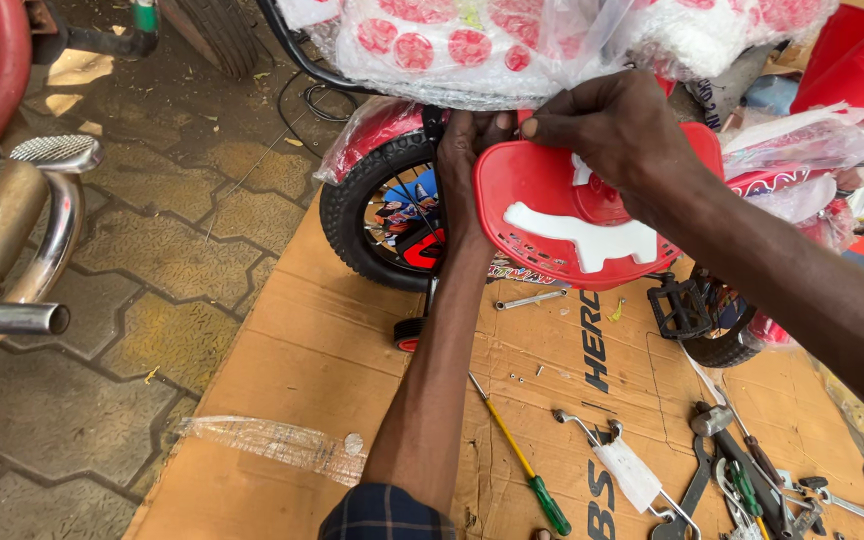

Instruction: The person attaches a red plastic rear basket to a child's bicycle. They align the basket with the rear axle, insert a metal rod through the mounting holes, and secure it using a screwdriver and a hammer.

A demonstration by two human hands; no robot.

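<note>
the red plastic basket [552,215], with a white animal shape on its face, is sitting against the small bicycle, just above the black rear wheel [377,225] and below the plastic-wrapped frame [472,45]. the left hand [467,165] is reaching up behind the basket's left rim, its fingers curling around the edge and holding it there. the right hand [612,125] is lying over the top of the basket, thumb and forefinger pinching narrowly at something small by the upper rim; what they are pinching is too small to tell.

the bicycle is standing on a flattened cardboard sheet [302,360]. a black pedal [680,308] is showing just right of the basket, and a small training wheel [410,332] is resting below the rear wheel. on the cardboard, a screwdriver with a yellow shaft and green handle [522,465] is lying near the left forearm, a metal spanner [530,299] is lying under the basket, and a cluster of wrenches and pliers [752,480] is lying to the lower right. a strip of clear wrap [272,445] is lying at the cardboard's left edge, beside grey paving stones [152,260]. a chrome exhaust pipe [12,318] is showing at far left.
</note>
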